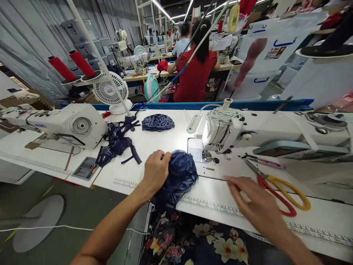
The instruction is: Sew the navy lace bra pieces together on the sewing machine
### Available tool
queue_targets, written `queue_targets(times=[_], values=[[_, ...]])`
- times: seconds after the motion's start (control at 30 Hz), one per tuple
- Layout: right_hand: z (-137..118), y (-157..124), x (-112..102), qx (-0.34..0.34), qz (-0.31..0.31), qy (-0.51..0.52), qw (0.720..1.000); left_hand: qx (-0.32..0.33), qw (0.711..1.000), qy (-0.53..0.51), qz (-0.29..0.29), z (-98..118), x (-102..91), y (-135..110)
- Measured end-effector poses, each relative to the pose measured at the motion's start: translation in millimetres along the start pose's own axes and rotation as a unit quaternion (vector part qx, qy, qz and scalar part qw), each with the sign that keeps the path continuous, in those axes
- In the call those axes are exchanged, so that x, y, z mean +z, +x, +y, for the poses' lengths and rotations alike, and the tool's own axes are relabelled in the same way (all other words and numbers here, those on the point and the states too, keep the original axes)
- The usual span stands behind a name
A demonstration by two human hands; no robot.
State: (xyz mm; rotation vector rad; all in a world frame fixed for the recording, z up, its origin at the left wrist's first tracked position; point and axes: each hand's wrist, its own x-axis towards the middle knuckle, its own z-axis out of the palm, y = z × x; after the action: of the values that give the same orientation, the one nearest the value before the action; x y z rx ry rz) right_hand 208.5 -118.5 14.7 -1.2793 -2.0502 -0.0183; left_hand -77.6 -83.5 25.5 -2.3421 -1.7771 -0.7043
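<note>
My left hand (156, 170) grips the upper left edge of a navy lace bra cup (180, 171). The cup lies on the white table, left of and just in front of the sewing machine's presser foot (206, 156), and its lower part hangs over the front edge. My right hand (255, 206) is over the table in front of the machine, a little blurred, its fingers loosely stretched to the left with nothing seen in them. Beside it lie scissors (275, 184) with one red and one yellow handle. Pink-handled thread snips (266, 161) rest behind them.
Navy straps and lace pieces (118, 141) lie at left, and another navy lace cup (158, 122) at the back. A second sewing machine (79, 123), a fan (111, 90) and red thread cones (82, 63) stand at left. A person in red (193, 73) sits ahead.
</note>
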Motion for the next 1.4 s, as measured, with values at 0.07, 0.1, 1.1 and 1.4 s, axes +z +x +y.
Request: queue_targets(times=[0.07,0.1,1.1,1.4], values=[[-36,6,8,0.107,-0.119,0.211,0.964,0.05,0.999,0.002,0.013,32,-14.5,-13],[-51,9,11,0.181,-0.163,0.331,0.911,0.08,0.996,-0.032,-0.001,48,-20.6,-21],[5,-6,-43,0.314,-0.174,0.318,0.877,-0.283,0.673,-0.59,-0.345,22,-47.9,-10],[19,6,18,-0.057,-0.103,-0.094,0.989,0.142,0.975,-0.152,-0.077,35,27.0,14]])
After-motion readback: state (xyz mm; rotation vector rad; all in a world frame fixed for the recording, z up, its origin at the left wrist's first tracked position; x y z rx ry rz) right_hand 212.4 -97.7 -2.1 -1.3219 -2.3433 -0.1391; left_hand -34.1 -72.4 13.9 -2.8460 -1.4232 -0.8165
